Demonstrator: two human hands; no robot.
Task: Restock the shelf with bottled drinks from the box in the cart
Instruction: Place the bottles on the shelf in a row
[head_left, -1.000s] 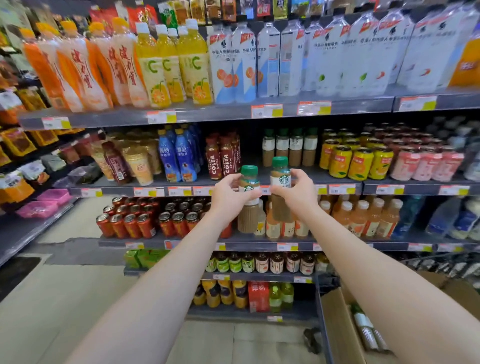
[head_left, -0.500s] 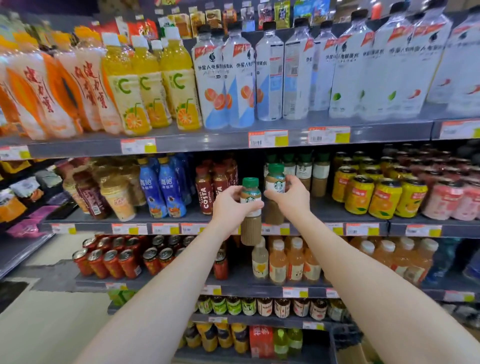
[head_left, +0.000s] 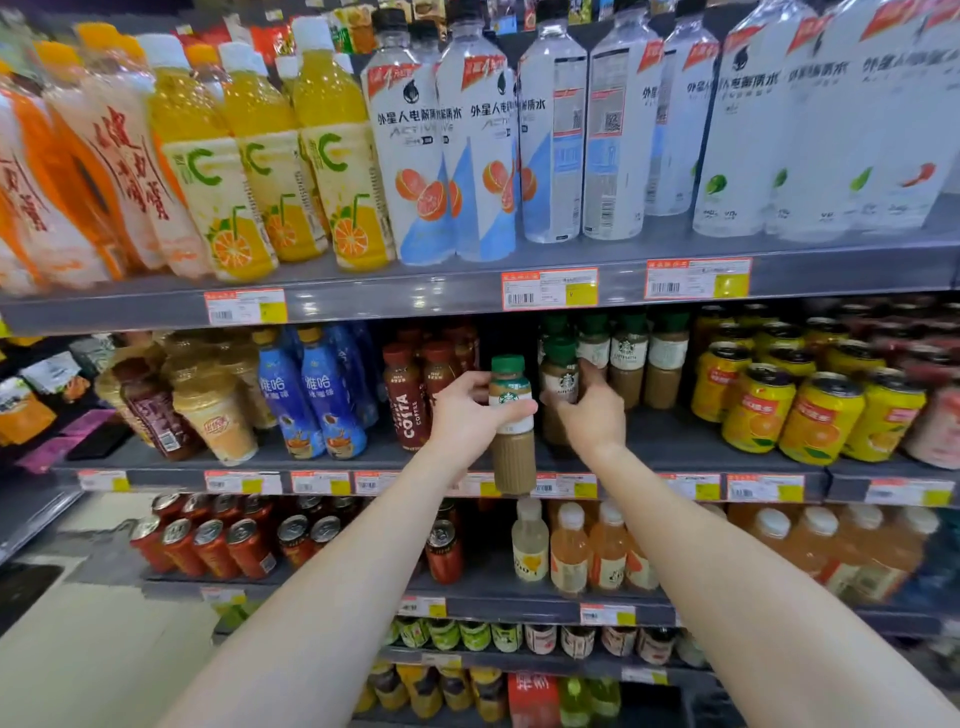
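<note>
A green-capped coffee bottle is being gripped upright by the left hand, just in front of the second shelf's edge. Just beyond, a second coffee bottle is being clasped by the right hand over that shelf, beside matching bottles.

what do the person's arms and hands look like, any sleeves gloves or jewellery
Both arms are bare along all that shows, from the bottom of the picture up to the wrists; no sleeve edge is in view. The left hand and the right hand wear no gloves. No watch, bracelet or ring shows on the sides facing the camera, and no markings either. The picture is slightly blurred, so very small details could be missed.
</note>
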